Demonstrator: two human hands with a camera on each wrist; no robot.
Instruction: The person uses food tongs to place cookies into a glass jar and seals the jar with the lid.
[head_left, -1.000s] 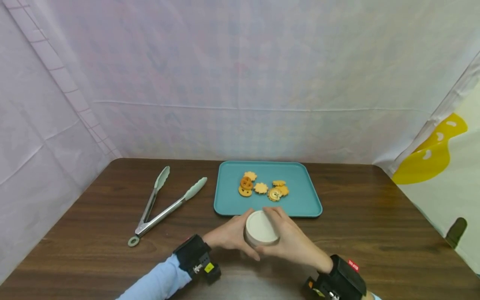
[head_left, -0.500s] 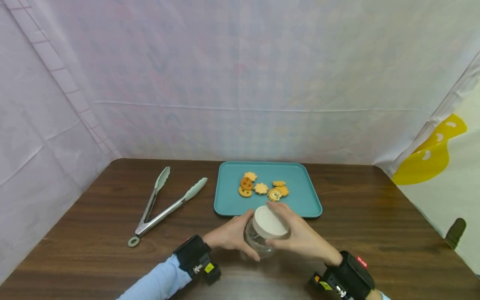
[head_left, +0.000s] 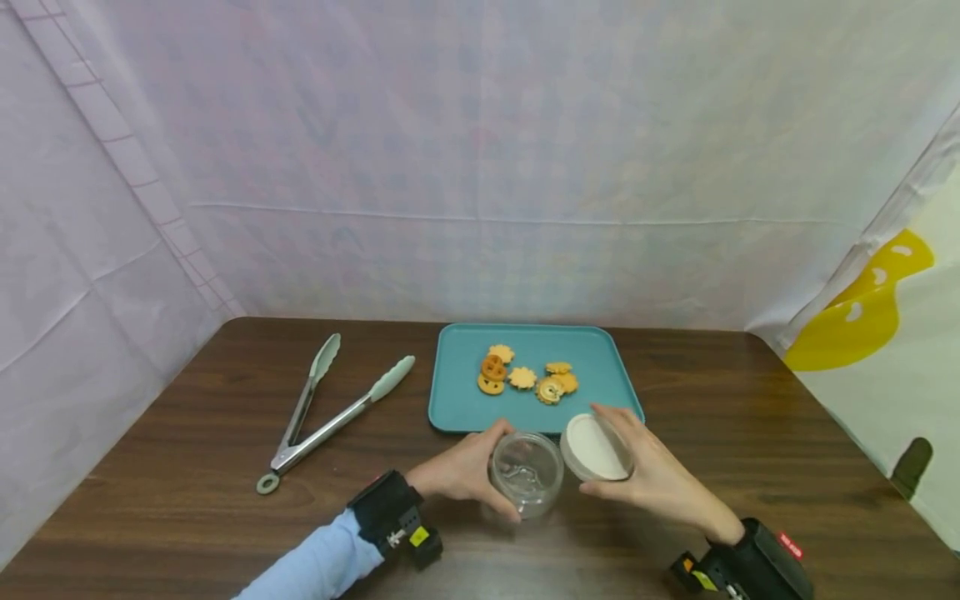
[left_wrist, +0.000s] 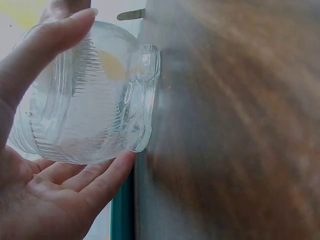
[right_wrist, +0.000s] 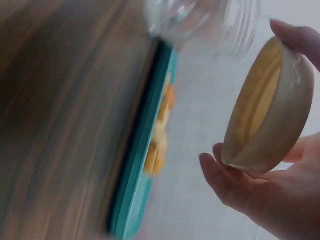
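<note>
A clear ribbed jar [head_left: 527,475] stands upright and uncovered on the table before me. My left hand [head_left: 472,473] holds its left side, thumb on one side and fingers on the other; in the left wrist view the jar [left_wrist: 95,100] shows a scalloped foot. Just right of the jar, my right hand [head_left: 648,467] grips a round white lid [head_left: 596,448] by its edge, apart from the jar and tilted. The right wrist view shows the hollow, yellowish underside of the lid [right_wrist: 270,110] between thumb and fingers.
Behind the hands lies a teal tray [head_left: 600,358] with several cookies [head_left: 522,377] in its middle. Spread metal tongs [head_left: 322,432] with pale green tips rest on the left. A pale cloth [head_left: 480,167] hangs behind the dark wooden table [head_left: 187,433].
The lid has come off the jar, lifted and carried rightward by my right hand, so the jar's open mouth shows. My left hand has stayed in place on the jar.
</note>
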